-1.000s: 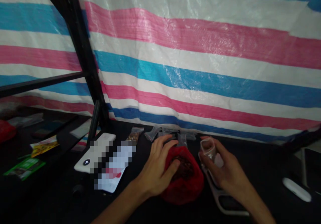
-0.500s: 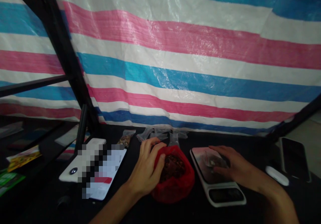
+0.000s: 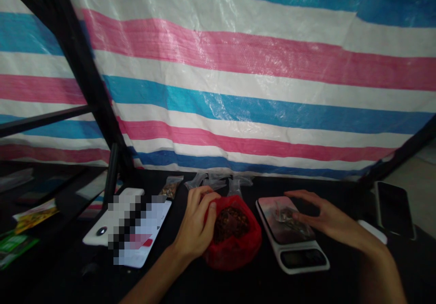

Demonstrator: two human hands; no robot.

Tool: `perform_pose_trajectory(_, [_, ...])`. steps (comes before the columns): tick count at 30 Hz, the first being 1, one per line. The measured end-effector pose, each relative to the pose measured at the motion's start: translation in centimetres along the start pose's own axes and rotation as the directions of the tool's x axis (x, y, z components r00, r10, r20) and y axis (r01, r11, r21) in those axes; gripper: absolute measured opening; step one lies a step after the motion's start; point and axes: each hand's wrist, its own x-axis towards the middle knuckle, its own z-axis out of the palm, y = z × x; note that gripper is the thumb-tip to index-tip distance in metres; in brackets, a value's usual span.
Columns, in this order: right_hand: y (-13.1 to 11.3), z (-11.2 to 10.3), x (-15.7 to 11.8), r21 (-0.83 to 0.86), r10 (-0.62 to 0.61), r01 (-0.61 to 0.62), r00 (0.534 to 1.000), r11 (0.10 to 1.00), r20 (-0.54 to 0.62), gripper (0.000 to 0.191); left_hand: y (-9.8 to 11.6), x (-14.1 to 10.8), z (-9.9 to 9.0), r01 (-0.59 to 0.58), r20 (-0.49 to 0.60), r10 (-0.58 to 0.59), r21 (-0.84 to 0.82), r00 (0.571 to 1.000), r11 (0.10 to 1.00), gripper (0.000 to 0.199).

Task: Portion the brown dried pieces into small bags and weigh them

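A red plastic bag, its mouth spread wide, holds small brown dried pieces whose kind I cannot make out. My left hand grips the bag's left rim, fingers curled along the far side and thumb near the mouth. To the right lies a white digital kitchen scale with a pinkish plate. On that plate rests a small clear bag with some brown contents. My right hand is over the plate's right side, thumb and fingers apart, the thumb at or close to the small bag.
Several clear bags lie behind the red bag, with a filled small bag to their left. Two phones, one white and one lit, lie at left; a dark phone is far right. A black frame post slants at left.
My right hand's fingers have spread and drawn back from the small bag, which now shows more on the scale. My left hand stays at the red bag. The view has shifted slightly.
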Motion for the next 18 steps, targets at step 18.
perform_pose_trajectory(18, [0.7,1.4,0.5,-0.122,0.057,-0.042,0.991,0.992,0.122,0.052,0.2,0.0,0.0,0.000,-0.071,0.000,0.008,0.997,1.000,0.024])
